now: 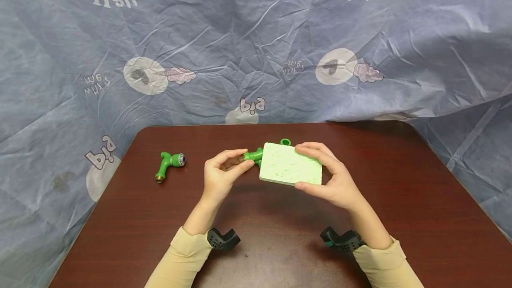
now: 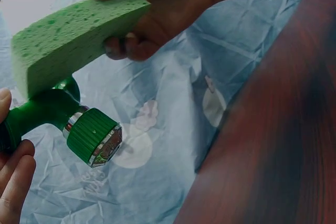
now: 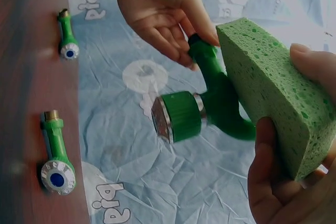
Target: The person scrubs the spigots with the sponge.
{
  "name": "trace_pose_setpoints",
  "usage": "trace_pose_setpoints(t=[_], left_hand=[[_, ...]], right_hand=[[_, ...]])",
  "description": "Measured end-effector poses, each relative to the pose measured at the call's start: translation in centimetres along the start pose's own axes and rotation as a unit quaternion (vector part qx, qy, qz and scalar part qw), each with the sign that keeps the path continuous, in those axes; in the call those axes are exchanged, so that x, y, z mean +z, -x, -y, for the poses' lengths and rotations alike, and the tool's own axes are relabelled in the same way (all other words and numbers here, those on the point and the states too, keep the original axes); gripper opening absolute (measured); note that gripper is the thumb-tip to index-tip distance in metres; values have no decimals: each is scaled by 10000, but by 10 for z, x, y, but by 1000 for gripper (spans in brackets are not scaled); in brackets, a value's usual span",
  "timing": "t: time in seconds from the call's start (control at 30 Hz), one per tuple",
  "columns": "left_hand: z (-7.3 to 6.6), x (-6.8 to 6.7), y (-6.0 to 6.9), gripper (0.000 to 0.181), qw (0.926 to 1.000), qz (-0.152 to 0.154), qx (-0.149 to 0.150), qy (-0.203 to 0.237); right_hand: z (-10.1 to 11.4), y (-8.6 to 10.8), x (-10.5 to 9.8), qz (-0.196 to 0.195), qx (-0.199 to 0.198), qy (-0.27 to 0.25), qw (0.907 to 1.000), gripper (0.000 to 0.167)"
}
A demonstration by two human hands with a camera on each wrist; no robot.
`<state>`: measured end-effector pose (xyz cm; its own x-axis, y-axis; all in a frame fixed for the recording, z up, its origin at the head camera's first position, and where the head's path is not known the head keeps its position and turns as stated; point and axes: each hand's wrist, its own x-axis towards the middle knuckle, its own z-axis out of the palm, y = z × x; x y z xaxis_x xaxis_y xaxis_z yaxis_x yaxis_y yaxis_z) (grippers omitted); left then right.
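Note:
My left hand [image 1: 219, 173] pinches a green tap [image 2: 44, 109] by its threaded brass end between thumb and fingers. My right hand [image 1: 334, 174] grips a pale green sponge [image 1: 291, 163] at its right end, thumb on one side and fingers on the other. Both things are held up above the table. In the right wrist view the tap's curved body [image 3: 223, 100] lies against or close beside the sponge's broad face; contact is hard to tell. Its ribbed knob [image 2: 93, 136] with a metallic cap points away from the sponge. From the head, the sponge hides most of the tap.
A second green tap [image 1: 170, 166] lies on the left of the dark red-brown table [image 1: 392, 217]. The right wrist view shows two taps on the table, the upper [image 3: 67, 35] and the lower [image 3: 58, 156]. A printed grey-blue cloth [image 1: 256, 48] hangs behind.

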<state>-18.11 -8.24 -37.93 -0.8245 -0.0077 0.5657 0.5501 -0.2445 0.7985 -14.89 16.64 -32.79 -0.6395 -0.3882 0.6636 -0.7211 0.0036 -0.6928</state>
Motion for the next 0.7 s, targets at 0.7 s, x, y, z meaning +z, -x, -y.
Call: trace_pose_setpoints(t=[0.7], left_hand=[[-3, -2, -1, 30, 9997, -234, -11, -20]], right_hand=[[0, 0, -7, 555, -119, 337, 9978, 65]])
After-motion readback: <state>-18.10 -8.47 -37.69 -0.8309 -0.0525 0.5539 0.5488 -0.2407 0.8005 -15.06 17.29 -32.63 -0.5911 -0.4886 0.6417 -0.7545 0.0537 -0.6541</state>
